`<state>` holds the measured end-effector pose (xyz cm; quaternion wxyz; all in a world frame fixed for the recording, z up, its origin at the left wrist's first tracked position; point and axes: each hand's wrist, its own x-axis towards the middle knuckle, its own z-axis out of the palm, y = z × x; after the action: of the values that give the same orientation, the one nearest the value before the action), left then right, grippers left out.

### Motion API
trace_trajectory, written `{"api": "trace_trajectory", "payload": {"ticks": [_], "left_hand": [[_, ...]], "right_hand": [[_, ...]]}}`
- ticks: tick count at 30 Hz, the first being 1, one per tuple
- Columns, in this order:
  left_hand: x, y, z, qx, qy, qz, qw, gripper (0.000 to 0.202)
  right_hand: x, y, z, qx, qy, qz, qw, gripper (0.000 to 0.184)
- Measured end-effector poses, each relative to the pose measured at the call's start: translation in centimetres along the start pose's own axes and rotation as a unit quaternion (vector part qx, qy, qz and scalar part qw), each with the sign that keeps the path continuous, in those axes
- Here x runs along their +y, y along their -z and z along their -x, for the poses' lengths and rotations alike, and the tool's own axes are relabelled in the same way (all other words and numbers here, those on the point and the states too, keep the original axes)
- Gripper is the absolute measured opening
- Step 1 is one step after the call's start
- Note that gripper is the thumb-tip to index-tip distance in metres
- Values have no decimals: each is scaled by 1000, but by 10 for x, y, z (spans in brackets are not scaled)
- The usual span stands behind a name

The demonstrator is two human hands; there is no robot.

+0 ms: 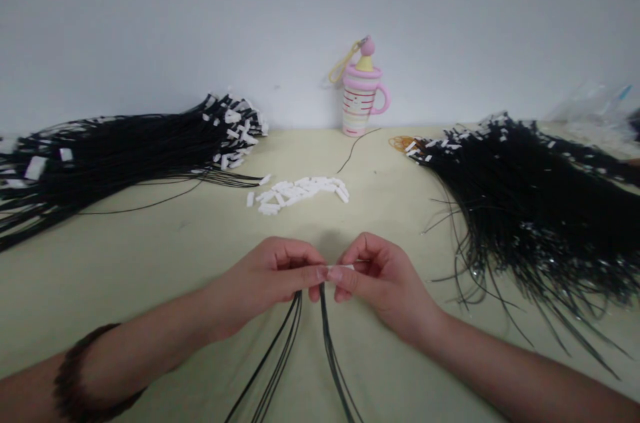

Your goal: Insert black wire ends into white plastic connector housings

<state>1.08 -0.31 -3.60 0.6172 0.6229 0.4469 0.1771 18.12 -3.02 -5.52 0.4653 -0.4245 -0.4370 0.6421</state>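
My left hand (273, 276) and my right hand (380, 276) meet at the middle of the table, fingers pinched together. Between the fingertips sits a small white clip (341, 267). Several thin black cords (295, 349) hang down from both hands toward me in two strands. My left hand pinches the cords, my right hand pinches the white clip at their ends. A dark bracelet (75, 376) is on my left wrist.
A heap of loose white clips (297, 193) lies beyond my hands. A large bundle of black cords with white clips (130, 149) lies at the left, another black cord bundle (530, 209) at the right. A pink striped cup (361, 99) stands against the wall. Orange rubber bands (400, 141) lie near it.
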Motion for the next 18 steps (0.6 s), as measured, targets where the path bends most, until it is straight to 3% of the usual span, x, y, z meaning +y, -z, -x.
{"api": "trace_trajectory", "payload": {"ticks": [4,8,10,18], "left_hand": [[-2,1,-1,9,0,58,998,18],[-5,2,-2,24,-2,119,993,15],[-5,3,-2,26,5,129,991,16],[-8,4,-3,31,-3,105,994,16]], "right_hand": [[-3,0,0,7,8,-16,1000,29],[-2,0,3,-92,-33,46,994,21],[1,-1,5,-115,-22,77,990,18],[1,-10,4,-74,-11,80,994,17]]}}
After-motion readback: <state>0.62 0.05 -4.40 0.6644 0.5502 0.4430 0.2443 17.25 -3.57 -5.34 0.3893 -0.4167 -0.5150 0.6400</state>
